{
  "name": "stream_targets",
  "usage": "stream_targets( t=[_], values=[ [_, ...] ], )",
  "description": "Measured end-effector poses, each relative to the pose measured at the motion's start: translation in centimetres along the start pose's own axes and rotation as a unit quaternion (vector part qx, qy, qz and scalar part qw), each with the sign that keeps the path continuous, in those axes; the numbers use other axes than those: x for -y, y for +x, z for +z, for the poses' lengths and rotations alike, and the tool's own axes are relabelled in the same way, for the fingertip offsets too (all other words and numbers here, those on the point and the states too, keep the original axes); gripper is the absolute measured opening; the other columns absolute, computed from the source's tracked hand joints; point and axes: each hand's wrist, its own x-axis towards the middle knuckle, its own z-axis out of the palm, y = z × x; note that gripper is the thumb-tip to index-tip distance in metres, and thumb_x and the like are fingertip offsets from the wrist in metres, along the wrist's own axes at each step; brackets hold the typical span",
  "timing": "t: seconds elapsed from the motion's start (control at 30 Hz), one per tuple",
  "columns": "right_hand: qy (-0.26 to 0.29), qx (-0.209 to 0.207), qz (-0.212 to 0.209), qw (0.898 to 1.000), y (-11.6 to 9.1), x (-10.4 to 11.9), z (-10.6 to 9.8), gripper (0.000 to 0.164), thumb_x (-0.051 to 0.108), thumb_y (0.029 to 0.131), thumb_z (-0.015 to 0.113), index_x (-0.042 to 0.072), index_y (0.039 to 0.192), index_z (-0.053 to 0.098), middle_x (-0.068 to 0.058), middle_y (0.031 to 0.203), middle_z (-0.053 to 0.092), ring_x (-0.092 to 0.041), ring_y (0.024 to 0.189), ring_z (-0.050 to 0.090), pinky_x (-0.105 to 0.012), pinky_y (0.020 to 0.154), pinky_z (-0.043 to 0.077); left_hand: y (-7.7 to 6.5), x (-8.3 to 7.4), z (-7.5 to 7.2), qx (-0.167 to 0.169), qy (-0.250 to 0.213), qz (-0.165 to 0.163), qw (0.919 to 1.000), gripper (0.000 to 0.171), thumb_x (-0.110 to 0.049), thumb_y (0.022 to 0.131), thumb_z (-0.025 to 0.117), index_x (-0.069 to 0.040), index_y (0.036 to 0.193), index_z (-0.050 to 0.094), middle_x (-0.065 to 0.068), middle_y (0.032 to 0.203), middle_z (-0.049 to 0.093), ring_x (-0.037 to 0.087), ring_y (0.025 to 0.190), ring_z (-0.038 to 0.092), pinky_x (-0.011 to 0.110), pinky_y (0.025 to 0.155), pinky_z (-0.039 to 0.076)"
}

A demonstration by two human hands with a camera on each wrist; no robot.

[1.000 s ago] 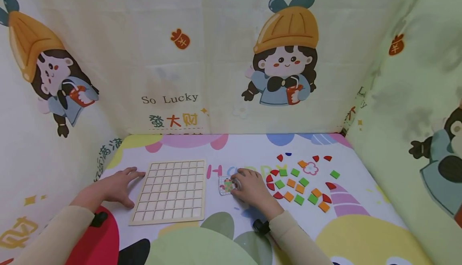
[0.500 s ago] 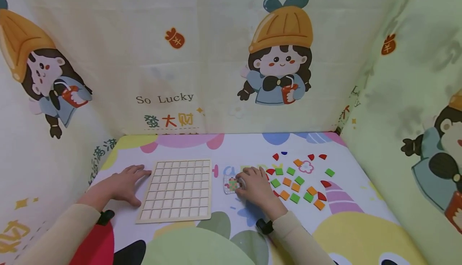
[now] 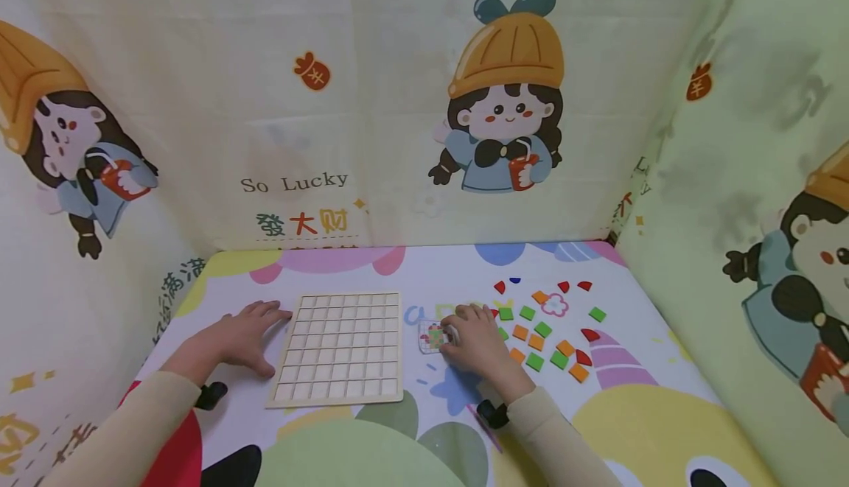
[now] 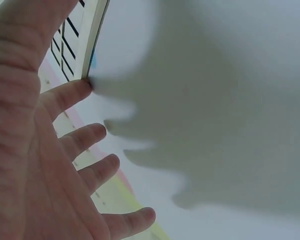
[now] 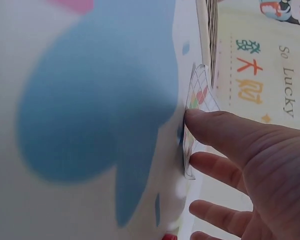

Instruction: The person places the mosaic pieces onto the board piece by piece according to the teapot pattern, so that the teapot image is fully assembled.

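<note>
Left hand point(image 3: 240, 336), fingers spread, touches a pale wooden square-grid board point(image 3: 340, 349); right hand point(image 3: 480, 341), partly closed, pinches a small white printed paper card point(image 3: 432, 335).

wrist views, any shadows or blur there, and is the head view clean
Left wrist: a broad, soft-edged grey shadow with finger shapes falls over the pale tablecloth; right wrist: the blue star print has blurred edges while the gridded card looks crisper; head: light is even, no strong glare on the wooden grid board, though the card's details are too small to make out.
</note>
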Motion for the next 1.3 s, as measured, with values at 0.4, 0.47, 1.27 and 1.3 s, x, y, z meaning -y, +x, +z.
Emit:
stream_targets(
  t=[0.4, 0.47, 1.27, 1.3],
  values=[
    [-0.014, -0.013, 0.021, 1.0, -0.2, -1.0, -0.4, 0.036, 0.034, 0.086, 0.085, 0.019, 0.117, 0.075, -0.017, 0.143, 0.059, -0.045, 0.142, 0.045, -0.063, 0.123, 0.023, 1.6, -2.4, 0.2, -0.001, -0.002, 0.017, 0.9999, 0.11, -0.06, 0.061, 0.091, -0.014, 0.152, 0.048, 0.023, 0.162, 0.036, 0.054, 0.148, 0.027, 0.086, 0.104, 0.028],
    [-0.013, -0.013, 0.025, 1.0, -0.3, -1.2, -0.6, 0.037, 0.034, 0.085, 0.085, 0.019, 0.117, 0.075, -0.018, 0.143, 0.06, -0.045, 0.142, 0.045, -0.063, 0.124, 0.023, 1.8, -2.7, 0.3, -0.001, -0.012, 0.02, 0.9997, 0.11, -0.059, 0.062, 0.09, -0.014, 0.153, 0.047, 0.023, 0.163, 0.034, 0.053, 0.149, 0.026, 0.085, 0.105, 0.027],
    [0.001, -0.026, 0.028, 0.999, -1.2, -3.2, -1.6, 0.043, 0.031, 0.087, 0.084, 0.014, 0.125, 0.072, -0.019, 0.141, 0.06, -0.043, 0.14, 0.048, -0.066, 0.122, 0.024, 2.9, -3.1, 2.0, -0.019, -0.071, 0.088, 0.9934, 0.108, -0.063, 0.072, 0.081, -0.012, 0.159, 0.041, 0.022, 0.168, 0.026, 0.051, 0.154, 0.019, 0.078, 0.116, 0.017],
    [0.001, -0.029, 0.027, 0.999, -1.3, -3.3, -1.7, 0.043, 0.03, 0.088, 0.084, 0.013, 0.126, 0.072, -0.019, 0.141, 0.06, -0.043, 0.139, 0.049, -0.066, 0.121, 0.026, 2.9, -3.1, 2.0, -0.018, -0.075, 0.089, 0.993, 0.11, -0.063, 0.072, 0.081, -0.011, 0.159, 0.04, 0.022, 0.168, 0.026, 0.052, 0.154, 0.019, 0.078, 0.116, 0.018]
  ],
)
